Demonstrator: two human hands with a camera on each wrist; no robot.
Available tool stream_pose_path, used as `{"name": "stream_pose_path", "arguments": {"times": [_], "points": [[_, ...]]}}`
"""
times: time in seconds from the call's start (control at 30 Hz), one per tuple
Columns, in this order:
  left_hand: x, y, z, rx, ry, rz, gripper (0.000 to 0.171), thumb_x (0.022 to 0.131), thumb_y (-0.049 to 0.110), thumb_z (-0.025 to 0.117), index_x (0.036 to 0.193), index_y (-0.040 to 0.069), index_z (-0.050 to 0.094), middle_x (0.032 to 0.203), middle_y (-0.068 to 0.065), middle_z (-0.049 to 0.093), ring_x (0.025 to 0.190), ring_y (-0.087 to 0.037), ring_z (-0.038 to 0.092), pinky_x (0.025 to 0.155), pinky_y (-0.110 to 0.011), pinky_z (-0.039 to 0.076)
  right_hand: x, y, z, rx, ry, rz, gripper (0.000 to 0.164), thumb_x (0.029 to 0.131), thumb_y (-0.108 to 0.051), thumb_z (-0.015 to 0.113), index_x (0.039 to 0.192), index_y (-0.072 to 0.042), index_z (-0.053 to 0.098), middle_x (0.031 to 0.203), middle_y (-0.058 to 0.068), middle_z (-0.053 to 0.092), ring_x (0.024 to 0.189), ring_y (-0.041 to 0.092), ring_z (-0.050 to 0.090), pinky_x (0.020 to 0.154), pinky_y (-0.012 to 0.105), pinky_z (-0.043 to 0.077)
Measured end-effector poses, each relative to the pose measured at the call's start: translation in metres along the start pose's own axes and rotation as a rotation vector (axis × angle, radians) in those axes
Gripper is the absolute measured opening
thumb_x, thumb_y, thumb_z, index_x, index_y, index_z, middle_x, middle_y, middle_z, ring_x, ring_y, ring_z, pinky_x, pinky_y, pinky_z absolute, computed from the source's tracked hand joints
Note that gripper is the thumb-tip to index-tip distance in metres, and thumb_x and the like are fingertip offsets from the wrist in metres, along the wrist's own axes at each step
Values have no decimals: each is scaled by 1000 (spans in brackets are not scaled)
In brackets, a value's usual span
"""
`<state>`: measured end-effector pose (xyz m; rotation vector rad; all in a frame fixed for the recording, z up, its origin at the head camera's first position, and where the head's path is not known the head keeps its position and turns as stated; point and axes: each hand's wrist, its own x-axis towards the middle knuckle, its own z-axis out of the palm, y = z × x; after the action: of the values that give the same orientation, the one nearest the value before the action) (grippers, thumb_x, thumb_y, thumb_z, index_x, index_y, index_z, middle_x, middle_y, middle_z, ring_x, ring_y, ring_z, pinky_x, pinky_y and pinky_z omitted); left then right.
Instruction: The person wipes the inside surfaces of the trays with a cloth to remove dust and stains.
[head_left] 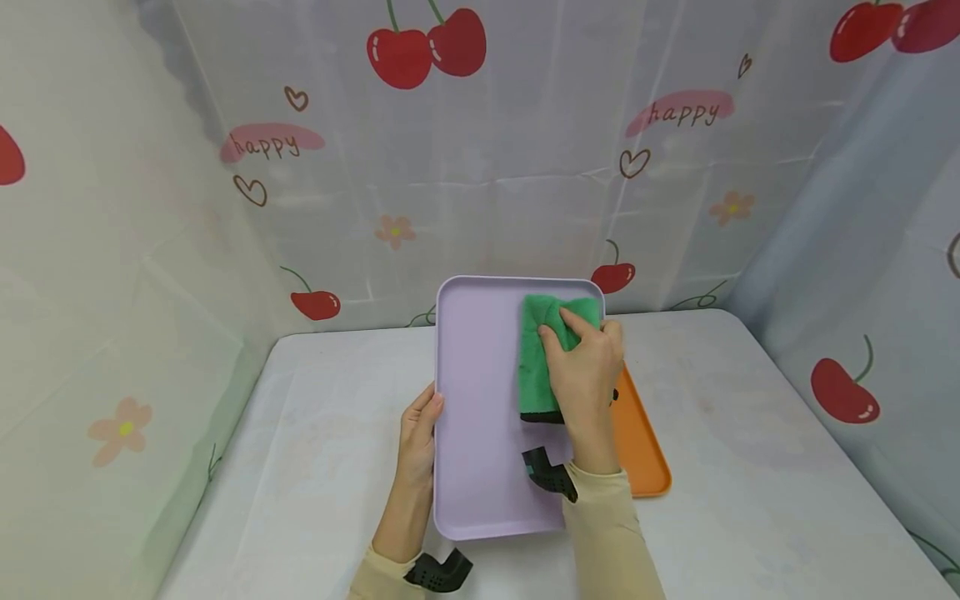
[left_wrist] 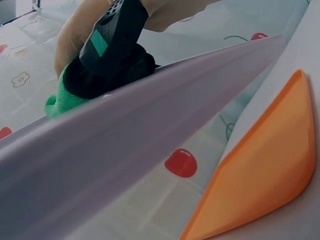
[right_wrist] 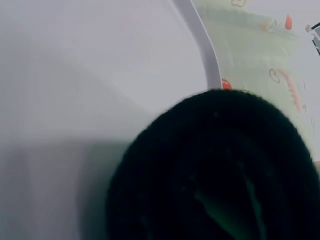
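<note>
A lilac rectangular tray (head_left: 480, 433) is held up, tilted, over the white table. My left hand (head_left: 418, 429) grips its left edge, thumb at the rim and the other fingers partly hidden behind it. With my right hand (head_left: 588, 362) I pinch a folded green cloth (head_left: 536, 371) with a dark hem, held against the tray's upper right area. From the left wrist, the green cloth (left_wrist: 70, 102) shows beyond the edge of the lilac tray (left_wrist: 120, 135). In the right wrist view the dark end of the cloth (right_wrist: 215, 115) overlaps the tray surface (right_wrist: 90, 65) near its raised rim.
An orange tray (head_left: 643, 454) lies on the white table (head_left: 750, 467), partly hidden behind the lilac tray and my right arm. A curtain (head_left: 510, 167) printed with cherries, hearts and flowers stands behind the table and along both sides. Black devices sit at both wrists.
</note>
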<state>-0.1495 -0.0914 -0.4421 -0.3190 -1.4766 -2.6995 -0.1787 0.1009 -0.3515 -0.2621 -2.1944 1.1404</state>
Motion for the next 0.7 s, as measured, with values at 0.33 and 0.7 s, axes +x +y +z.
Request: {"name": "stream_pose_path", "arguments": {"times": [0.33,0.7], "points": [[-1,-2,-1,-13,-48,15,34,103,10,43,115,25,70,101,9,73,84,-5,70,71,-20,58,-13,-19,12,37,-15,-72,35,80,-18,80,112,-4,73,96,20,55,89,31,46,70,40,41],[0,-2,3,25,-40,46,33,101,8,43,116,24,68,99,9,70,81,-3,68,70,-19,57,-27,-35,24,39,-38,-189,33,79,-16,81,109,-5,75,94,19,56,86,28,48,66,41,44]]}}
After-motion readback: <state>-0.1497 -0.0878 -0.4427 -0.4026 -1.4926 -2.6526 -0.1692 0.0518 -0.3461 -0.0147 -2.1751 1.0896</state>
